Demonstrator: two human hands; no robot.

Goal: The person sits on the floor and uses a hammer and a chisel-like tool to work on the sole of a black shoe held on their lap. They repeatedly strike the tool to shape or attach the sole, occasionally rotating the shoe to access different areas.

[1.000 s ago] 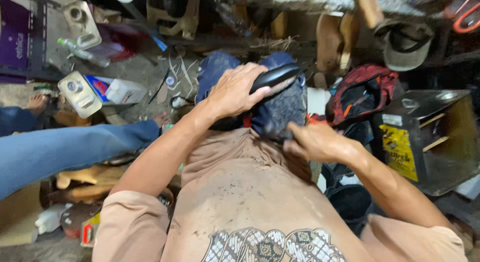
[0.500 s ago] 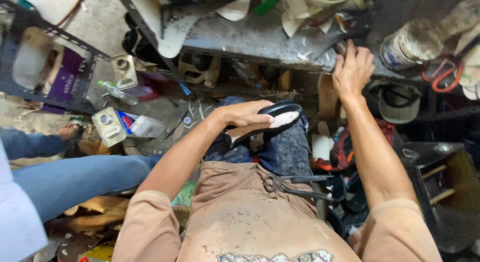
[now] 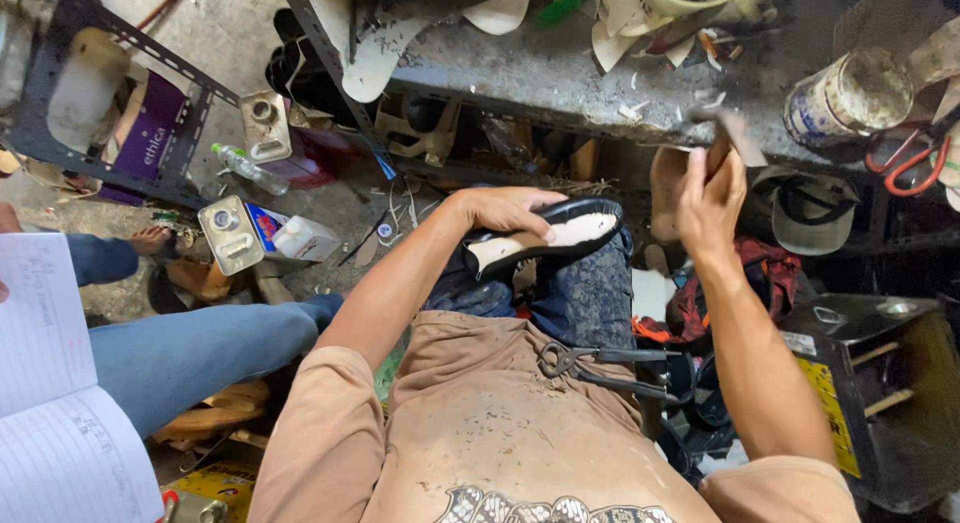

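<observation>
Left hand sits mid-frame, fingers closed over a black shoe with a pale sole turned up, resting on the person's knee. Right hand, a bit right of centre, is raised with fingers wrapped around a hammer, its head blurry at the edge of the grey worktop. Pincers lie on the lap below the shoe. A dirty tin can stands upper right on the worktop, scraps scattered around it.

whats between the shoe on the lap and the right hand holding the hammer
In the head view no object lies between the shoe and the raised right hand; only the dim under-bench shelf shows behind that gap.
</observation>
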